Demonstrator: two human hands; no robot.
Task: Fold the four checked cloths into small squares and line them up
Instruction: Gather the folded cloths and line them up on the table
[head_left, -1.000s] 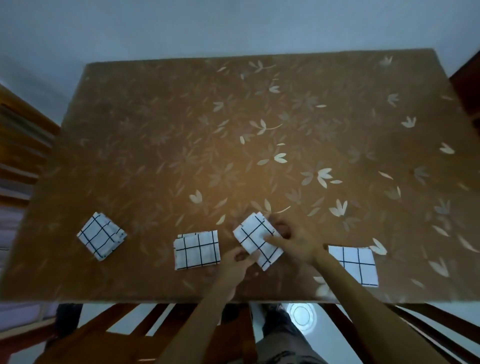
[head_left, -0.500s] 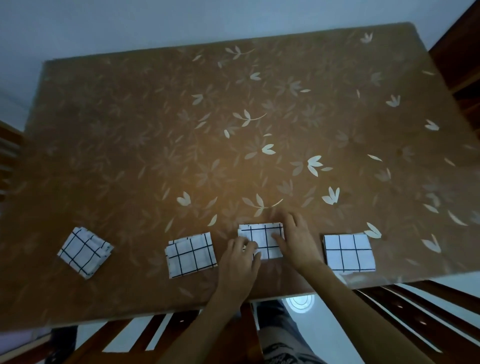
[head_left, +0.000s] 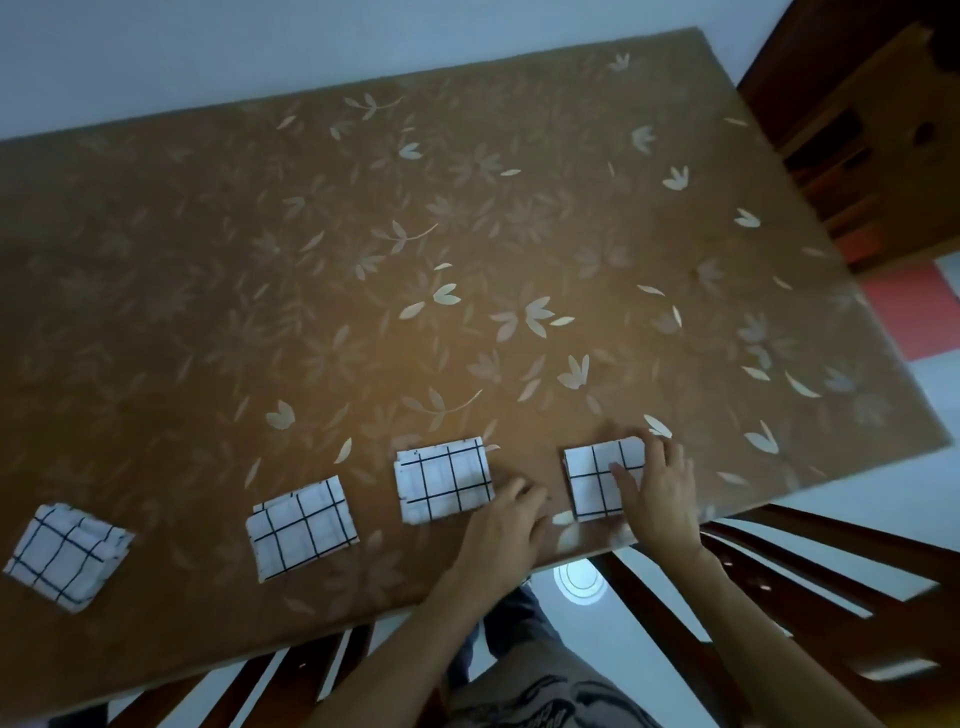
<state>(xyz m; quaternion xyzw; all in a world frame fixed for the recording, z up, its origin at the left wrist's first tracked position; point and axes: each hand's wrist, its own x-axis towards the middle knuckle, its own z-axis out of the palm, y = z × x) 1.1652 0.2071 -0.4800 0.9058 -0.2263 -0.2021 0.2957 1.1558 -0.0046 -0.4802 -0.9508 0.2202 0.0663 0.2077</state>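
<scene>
Four white cloths with black checks lie folded in a row near the front edge of the brown floral table (head_left: 363, 260). The leftmost cloth (head_left: 67, 553) is turned at an angle and looks bulkier. The second cloth (head_left: 301, 527) is slightly tilted. The third cloth (head_left: 444, 480) lies nearly straight. My right hand (head_left: 657, 493) lies flat on the fourth cloth (head_left: 592, 480), fingers spread over its right half, thumb on top. My left hand (head_left: 506, 530) rests on the table just right of the third cloth, holding nothing.
Dark wooden chair slats (head_left: 779, 597) stand below the table's front edge beside my legs. A wooden cabinet (head_left: 857, 130) stands past the table's right far corner. The table's front edge runs just under both hands.
My right hand left the third cloth and now lies on the rightmost one. My left hand slid off the third cloth onto the table beside it. The third cloth stays straightened.
</scene>
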